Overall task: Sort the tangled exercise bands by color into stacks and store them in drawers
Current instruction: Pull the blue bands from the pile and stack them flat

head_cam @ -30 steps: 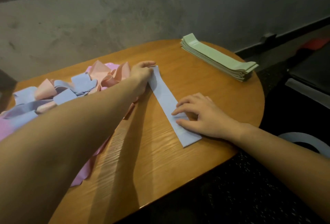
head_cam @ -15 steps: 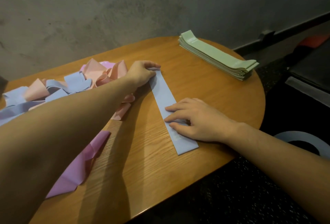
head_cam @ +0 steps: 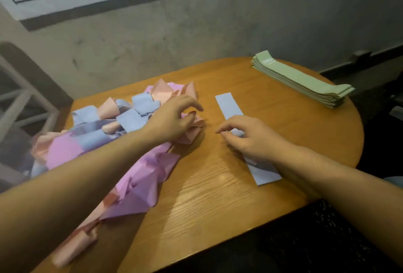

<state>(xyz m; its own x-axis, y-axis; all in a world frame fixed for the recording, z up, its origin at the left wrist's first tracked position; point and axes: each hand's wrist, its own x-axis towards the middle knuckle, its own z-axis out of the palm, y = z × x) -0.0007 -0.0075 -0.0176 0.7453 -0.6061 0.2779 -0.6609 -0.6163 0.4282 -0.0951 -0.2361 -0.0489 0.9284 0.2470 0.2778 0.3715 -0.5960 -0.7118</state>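
A tangled pile of blue, peach and purple exercise bands covers the left of the round wooden table. My left hand rests on the pile's right edge, its curved fingers arched over a peach band without plainly gripping it. One blue band lies flat and straight in the table's middle. My right hand rests on the middle of that band with loosely bent fingers. A neat stack of green bands lies at the far right.
A grey concrete wall runs right behind the table. A white chair frame stands at the left. The table's front right edge drops to a dark floor. No drawers are in view.
My left hand let go of the blue band's far end and moved left onto the tangled pile. My right hand's fingers have lifted and curled slightly on the band. The camera has tilted up.
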